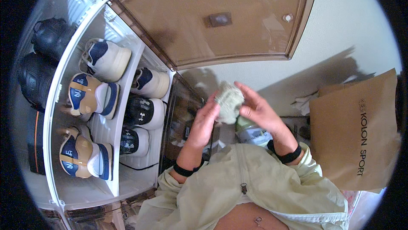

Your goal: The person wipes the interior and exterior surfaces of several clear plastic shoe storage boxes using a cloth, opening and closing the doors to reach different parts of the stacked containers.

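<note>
A crumpled pale green cloth (pixel 229 102), slightly blurred, is bunched between my two hands in front of my jacket. My left hand (pixel 205 121) presses against its left side, thumb toward me. On the other side my right hand (pixel 263 109) cups its right edge, with the forefinger at the top and the thumb lower down. Beneath the right wrist stands a container (pixel 251 132) with a green top and a label bearing writing, partly hidden by the hand and jacket.
On the left, a white shoe cabinet with a shelf (pixel 127 80) holds several sneakers (pixel 103 58). Its brown translucent door (pixel 223 23) is swung up ahead. Black shoes (pixel 38 77) occupy the neighbouring compartment. A brown paper bag (pixel 341 134) stands at right, near a white wall (pixel 344 16).
</note>
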`<act>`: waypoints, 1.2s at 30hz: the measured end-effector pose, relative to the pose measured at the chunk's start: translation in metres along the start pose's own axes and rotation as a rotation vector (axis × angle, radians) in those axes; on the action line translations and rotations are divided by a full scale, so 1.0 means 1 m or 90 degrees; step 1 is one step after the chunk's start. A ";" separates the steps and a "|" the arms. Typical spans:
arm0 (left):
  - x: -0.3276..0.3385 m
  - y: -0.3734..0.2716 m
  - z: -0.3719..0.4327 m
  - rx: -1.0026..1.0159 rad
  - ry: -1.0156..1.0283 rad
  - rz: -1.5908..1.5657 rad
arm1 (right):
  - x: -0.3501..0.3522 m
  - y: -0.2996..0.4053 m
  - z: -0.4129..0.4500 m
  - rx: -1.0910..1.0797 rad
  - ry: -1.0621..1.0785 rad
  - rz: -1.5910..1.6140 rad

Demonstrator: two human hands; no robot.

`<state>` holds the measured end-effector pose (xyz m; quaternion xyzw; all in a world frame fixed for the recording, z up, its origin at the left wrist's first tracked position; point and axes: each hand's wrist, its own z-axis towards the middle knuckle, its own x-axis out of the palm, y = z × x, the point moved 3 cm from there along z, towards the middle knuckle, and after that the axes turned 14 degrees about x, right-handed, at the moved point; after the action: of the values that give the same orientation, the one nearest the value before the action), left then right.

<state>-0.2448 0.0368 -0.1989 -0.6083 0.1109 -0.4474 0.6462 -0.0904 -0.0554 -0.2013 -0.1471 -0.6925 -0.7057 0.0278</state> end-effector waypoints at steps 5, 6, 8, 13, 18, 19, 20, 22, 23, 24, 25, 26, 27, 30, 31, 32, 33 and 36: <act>-0.008 -0.008 0.007 0.177 0.042 0.240 | -0.001 -0.019 0.003 0.068 -0.056 0.047; -0.007 -0.005 0.009 0.125 -0.003 0.180 | -0.003 -0.019 0.001 0.089 -0.065 0.107; -0.013 0.010 0.005 0.028 -0.035 0.063 | 0.007 -0.011 0.004 0.076 -0.038 0.101; -0.017 0.020 0.001 -0.091 -0.046 -0.065 | -0.001 0.032 0.002 -0.038 -0.265 -0.349; -0.015 -0.048 0.037 0.011 -0.189 0.017 | -0.075 0.074 -0.005 -0.343 -0.786 -0.434; -0.015 -0.062 0.044 0.041 -0.243 0.050 | -0.082 0.085 -0.007 -0.408 -0.889 -0.491; -0.020 -0.075 0.053 0.074 -0.265 0.055 | -0.089 0.092 -0.005 -0.406 -0.922 -0.495; -0.018 -0.106 0.073 0.175 -0.301 0.091 | -0.110 0.098 0.001 -0.395 -0.937 -0.473; -0.007 -0.126 0.083 0.289 -0.309 0.099 | -0.115 0.100 0.005 -0.396 -0.939 -0.465; 0.003 -0.148 0.091 0.359 -0.365 0.124 | -0.121 0.101 0.012 -0.366 -0.879 -0.408; 0.020 -0.169 0.101 0.462 -0.397 0.223 | -0.128 0.103 0.016 -0.337 -0.825 -0.359; 0.032 -0.184 0.109 0.552 -0.420 0.315 | -0.127 0.105 0.020 -0.324 -0.823 -0.324; 0.035 -0.198 0.118 0.649 -0.446 0.443 | -0.128 0.107 0.024 -0.327 -0.816 -0.316; 0.033 -0.222 0.141 0.739 -0.528 0.547 | -0.117 0.112 0.039 -0.366 -0.876 -0.441; 0.028 -0.225 0.149 0.811 -0.526 0.582 | -0.122 0.111 0.040 -0.371 -0.871 -0.433; 0.022 -0.227 0.156 0.883 -0.523 0.617 | -0.129 0.107 0.041 -0.376 -0.874 -0.428; 0.013 -0.222 0.166 0.874 -0.530 0.674 | -0.137 0.103 0.041 -0.378 -0.879 -0.431; 0.016 -0.201 0.183 0.882 -0.529 0.974 | -0.141 0.105 0.036 -0.399 -0.876 -0.422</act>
<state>-0.1989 0.1795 0.0284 0.0104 -0.0424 0.3424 0.9385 0.0761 -0.0472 -0.1347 -0.3354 -0.3331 -0.5899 -0.6547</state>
